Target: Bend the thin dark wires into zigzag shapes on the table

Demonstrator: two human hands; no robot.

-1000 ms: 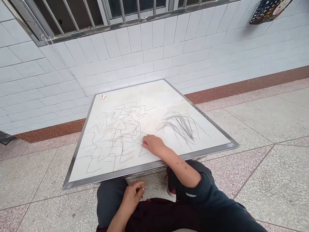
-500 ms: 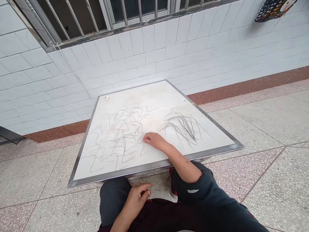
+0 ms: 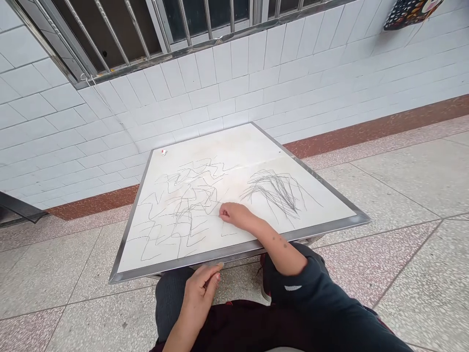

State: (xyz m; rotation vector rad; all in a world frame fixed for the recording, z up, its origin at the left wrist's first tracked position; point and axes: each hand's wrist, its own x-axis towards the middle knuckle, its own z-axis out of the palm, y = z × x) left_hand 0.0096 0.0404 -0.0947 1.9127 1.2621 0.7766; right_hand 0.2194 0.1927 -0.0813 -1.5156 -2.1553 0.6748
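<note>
My right hand [image 3: 237,215] rests on the white tabletop [image 3: 242,142], its fingers curled together in a pinch. Whatever they may hold is hidden by the fingers. Thin dark scribbled lines [image 3: 186,200] spread over the left half of the board, and one short line ends just below my right hand. A denser patch of dark strokes [image 3: 278,190] lies to its right. Close to the table's metal front edge [image 3: 242,251], my left hand [image 3: 201,288] hovers above my left thigh. Its fingers are stretched forward, the thumb slightly apart, with nothing visible in them.
A small white-and-red object [image 3: 163,152] lies at the table's far left corner. Behind stands a white tiled wall [image 3: 205,93] with a barred window [image 3: 146,29]. A patterned bag [image 3: 410,13] hangs at the upper right. Speckled tile floor [image 3: 395,186] surrounds the table.
My left hand has risen toward the table's front edge. My right hand has shifted slightly right, and the short line below it reaches further right. The view has turned a little.
</note>
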